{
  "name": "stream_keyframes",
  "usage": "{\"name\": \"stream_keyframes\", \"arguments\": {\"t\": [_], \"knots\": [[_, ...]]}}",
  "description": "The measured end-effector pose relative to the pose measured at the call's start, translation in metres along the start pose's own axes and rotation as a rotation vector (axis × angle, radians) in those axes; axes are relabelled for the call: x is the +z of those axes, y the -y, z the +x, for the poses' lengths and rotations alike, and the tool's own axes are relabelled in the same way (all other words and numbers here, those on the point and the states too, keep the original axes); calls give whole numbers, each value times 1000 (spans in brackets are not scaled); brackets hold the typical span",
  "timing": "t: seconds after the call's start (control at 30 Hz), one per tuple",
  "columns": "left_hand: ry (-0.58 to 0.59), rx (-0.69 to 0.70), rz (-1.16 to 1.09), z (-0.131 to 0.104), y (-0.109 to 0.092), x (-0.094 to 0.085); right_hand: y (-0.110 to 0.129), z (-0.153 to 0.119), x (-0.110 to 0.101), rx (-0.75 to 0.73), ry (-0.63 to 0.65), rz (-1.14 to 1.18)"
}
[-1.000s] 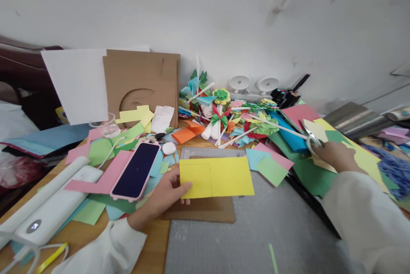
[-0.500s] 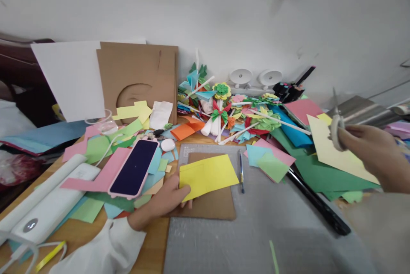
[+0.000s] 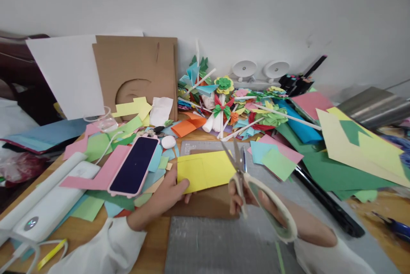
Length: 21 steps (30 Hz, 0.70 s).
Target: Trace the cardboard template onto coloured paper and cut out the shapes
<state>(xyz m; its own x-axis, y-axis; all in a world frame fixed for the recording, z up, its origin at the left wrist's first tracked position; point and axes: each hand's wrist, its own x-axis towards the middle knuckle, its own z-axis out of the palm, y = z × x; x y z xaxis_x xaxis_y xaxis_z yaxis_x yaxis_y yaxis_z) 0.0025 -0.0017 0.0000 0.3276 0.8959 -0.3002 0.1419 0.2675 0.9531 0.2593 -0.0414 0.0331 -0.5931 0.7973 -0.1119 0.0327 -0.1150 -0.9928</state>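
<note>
My left hand [image 3: 171, 192] pinches the left end of a yellow sheet of paper [image 3: 205, 171], its thumb on top. Faint pencil lines run across that sheet. Scissors [image 3: 237, 166] with pale handles are in my right hand [image 3: 246, 195], the fingers through the loops and the blades slightly apart. The blades point up beside the right edge of the yellow paper; whether they touch it I cannot tell. Under the paper lies a brown cardboard piece [image 3: 208, 203] on a grey cutting mat [image 3: 198, 244]. A pen [image 3: 244, 159] is partly hidden behind the scissors.
Left of the mat are a phone [image 3: 134, 165], a white device [image 3: 57, 197] and paper scraps. Paper flowers [image 3: 224, 86] crowd the back near cardboard sheets [image 3: 137, 64]. Coloured paper [image 3: 339, 171], a black rod [image 3: 329, 201] and blue-handled pliers [image 3: 397, 227] lie to the right.
My right hand has brought the scissors from the far right to the yellow paper's right edge, and the blades now show apart. The left hand still holds the paper. The view has shifted slightly.
</note>
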Motion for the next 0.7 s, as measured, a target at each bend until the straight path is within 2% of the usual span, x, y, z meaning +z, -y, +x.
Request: {"name": "stream_keyframes", "arguments": {"t": [0.07, 0.17, 0.23, 0.33, 0.47, 0.6, 0.7], "knots": [[-28, 26, 22, 0, -1, -2, -16, 3, 5, -1, 138, 155], [-119, 90, 57, 1, -5, -7, -46, 0, 12, 56, 233, 366], [-181, 119, 55, 1, -7, -10, -60, -4, 18, 113, 244, 448], [-226, 155, 14, 0, -8, -11, -65, -7, 29, 193, 204, 513], [-158, 128, -4, -5, -5, -5, -58, -4, 41, 223, 157, 514], [-30, 44, -17, -13, -3, 3, -64, -3, 48, 97, 110, 526], [0, -7, -25, -16, -6, 7, -72, -4, 50, 56, 104, 503]]}}
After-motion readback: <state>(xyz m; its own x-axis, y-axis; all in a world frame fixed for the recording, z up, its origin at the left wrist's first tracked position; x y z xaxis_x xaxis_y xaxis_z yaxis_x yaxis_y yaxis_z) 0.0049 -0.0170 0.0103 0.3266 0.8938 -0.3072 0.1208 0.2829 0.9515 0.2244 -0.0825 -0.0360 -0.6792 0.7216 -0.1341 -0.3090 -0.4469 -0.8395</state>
